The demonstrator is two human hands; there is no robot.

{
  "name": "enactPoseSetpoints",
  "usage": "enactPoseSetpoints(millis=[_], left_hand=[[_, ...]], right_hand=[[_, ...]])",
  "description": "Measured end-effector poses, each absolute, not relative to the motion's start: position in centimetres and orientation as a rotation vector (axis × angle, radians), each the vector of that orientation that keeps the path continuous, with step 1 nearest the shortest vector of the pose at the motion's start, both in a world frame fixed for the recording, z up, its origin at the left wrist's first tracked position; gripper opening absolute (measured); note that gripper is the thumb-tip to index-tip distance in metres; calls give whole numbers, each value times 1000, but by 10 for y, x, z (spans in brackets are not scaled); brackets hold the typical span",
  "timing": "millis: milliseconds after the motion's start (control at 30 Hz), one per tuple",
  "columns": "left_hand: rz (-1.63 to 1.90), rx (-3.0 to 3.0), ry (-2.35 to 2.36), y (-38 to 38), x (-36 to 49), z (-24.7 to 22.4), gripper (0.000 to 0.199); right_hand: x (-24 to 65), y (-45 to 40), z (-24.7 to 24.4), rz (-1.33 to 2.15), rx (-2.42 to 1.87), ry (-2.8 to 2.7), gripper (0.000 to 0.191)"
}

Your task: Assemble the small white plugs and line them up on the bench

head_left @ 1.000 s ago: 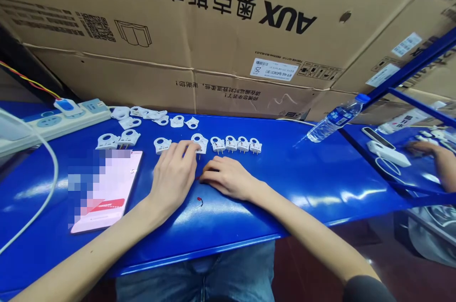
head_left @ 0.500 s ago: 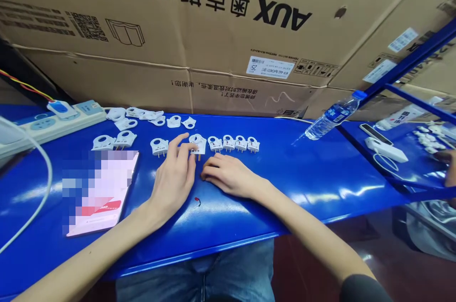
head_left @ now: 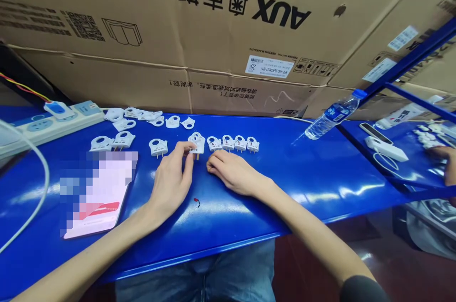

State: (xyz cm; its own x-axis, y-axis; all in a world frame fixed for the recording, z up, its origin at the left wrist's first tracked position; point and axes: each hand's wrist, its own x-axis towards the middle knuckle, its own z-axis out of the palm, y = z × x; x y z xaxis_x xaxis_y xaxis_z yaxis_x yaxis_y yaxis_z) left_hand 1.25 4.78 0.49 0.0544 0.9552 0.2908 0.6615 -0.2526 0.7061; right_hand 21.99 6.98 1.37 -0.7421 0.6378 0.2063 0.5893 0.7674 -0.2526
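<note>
My left hand [head_left: 174, 174] pinches a white plug [head_left: 197, 143] between thumb and fingers. The plug has a ring-shaped top, and its brass pins point toward me. Just right of it, my right hand [head_left: 233, 171] rests low over the table with curled fingers pressed together; whatever they may hold is hidden. Beyond that hand, several similar white plugs [head_left: 240, 143] stand in a row. Another white plug [head_left: 157, 147] is left of my left hand. Nearer me, a small red-and-black piece [head_left: 196, 202] lies on the blue table [head_left: 302, 188].
At left are a phone-like screen [head_left: 99, 197], two more plugs [head_left: 123, 139], a power strip [head_left: 42, 124] and a white cable [head_left: 45, 188]. Loose white plastic parts [head_left: 173, 122] lie by the cardboard box [head_left: 213, 45]. A water bottle [head_left: 335, 114] leans right; another person's hand [head_left: 447, 164] is beyond the blue frame.
My left index finger has come down from above the plug to its side. My right hand has shifted slightly right, away from the plug, with its fingers curled tighter.
</note>
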Motion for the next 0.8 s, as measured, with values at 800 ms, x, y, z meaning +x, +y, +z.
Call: enactPoseSetpoints(millis=[800], left_hand=[[956,2386,1432,41,16,3,20]], right_hand=[[221,77,3,560,-1067,-2033,7]])
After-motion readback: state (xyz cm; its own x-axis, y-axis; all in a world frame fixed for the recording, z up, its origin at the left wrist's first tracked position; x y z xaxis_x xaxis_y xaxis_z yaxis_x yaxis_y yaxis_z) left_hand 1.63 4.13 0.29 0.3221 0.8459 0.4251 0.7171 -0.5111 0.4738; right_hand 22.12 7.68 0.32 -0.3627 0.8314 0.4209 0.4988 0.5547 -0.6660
